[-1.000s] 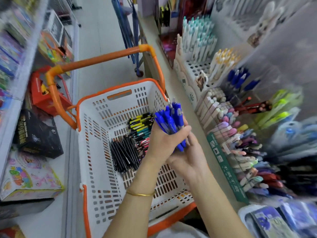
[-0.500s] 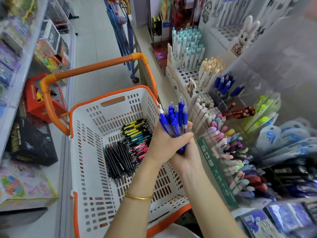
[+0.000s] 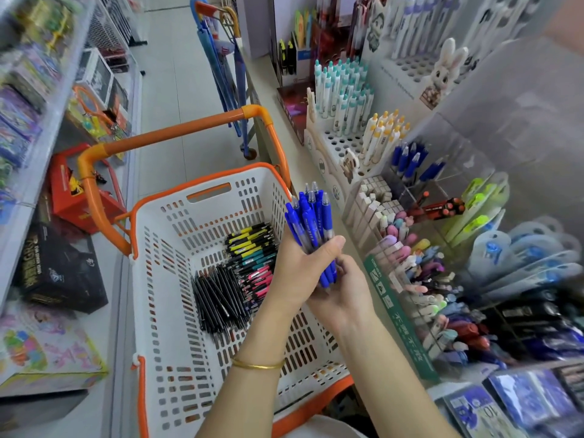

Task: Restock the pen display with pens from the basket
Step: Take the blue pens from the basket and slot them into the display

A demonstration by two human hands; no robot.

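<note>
My left hand (image 3: 300,267), with a gold bangle on its wrist, grips a bundle of several blue pens (image 3: 311,222) upright over the right edge of the basket (image 3: 177,279). My right hand (image 3: 343,294) is under the bundle, its fingers curled around the pens' lower ends. The white basket with orange rim holds a pile of black pens (image 3: 218,298) and yellow, teal and pink pens (image 3: 252,254). The pen display (image 3: 395,197) stands to the right. One of its clear compartments holds a few blue pens (image 3: 409,161).
White pens with teal and yellow caps (image 3: 344,93) stand in a holed rack behind the display. The orange basket handle (image 3: 177,134) arches over the aisle floor. Boxed toys (image 3: 60,270) fill the left shelf. Packets (image 3: 512,403) lie at the lower right.
The blue bundle now stands more upright in both hands. The view has lifted toward the display, so the basket sits lower in the frame.
</note>
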